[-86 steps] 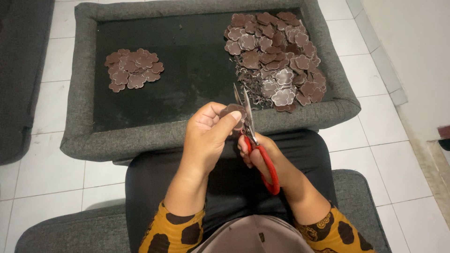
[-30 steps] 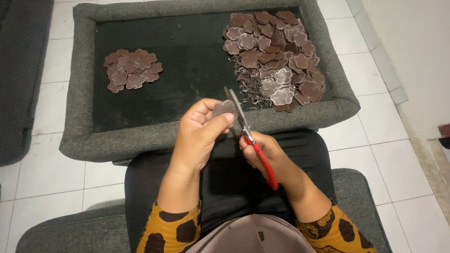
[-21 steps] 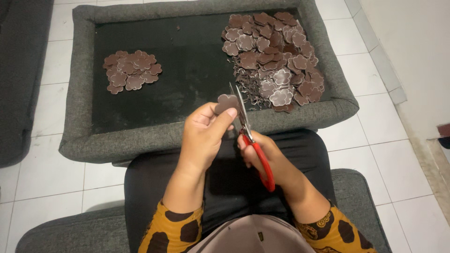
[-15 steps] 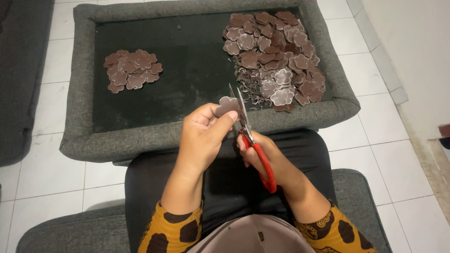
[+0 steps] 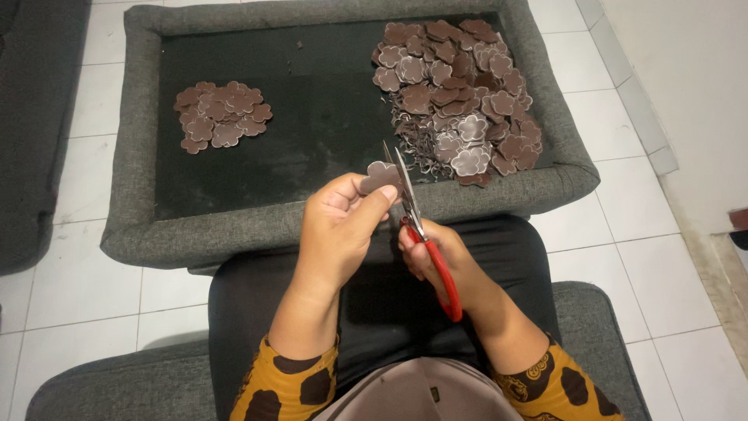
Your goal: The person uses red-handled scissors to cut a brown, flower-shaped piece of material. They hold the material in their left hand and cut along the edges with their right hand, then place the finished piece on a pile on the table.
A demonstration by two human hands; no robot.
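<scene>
My left hand pinches a small brown flower-shaped piece between thumb and fingers, just above my lap. My right hand grips red-handled scissors; their metal blades point up and meet the right edge of the piece. Both hands hover over the near rim of a grey padded tray. A small pile of brown flower pieces lies at the tray's left, and a larger heap of flower pieces with thin curled trimmings lies at its right.
The tray has a black inner surface and sits on a white tiled floor. A grey cushion lies at the left. I sit on another grey cushion. A white wall base runs along the right.
Over the earlier frames the scissors tilted and swung slightly while my left hand turned the flower piece against the blades. Both piles in the tray stayed put.
</scene>
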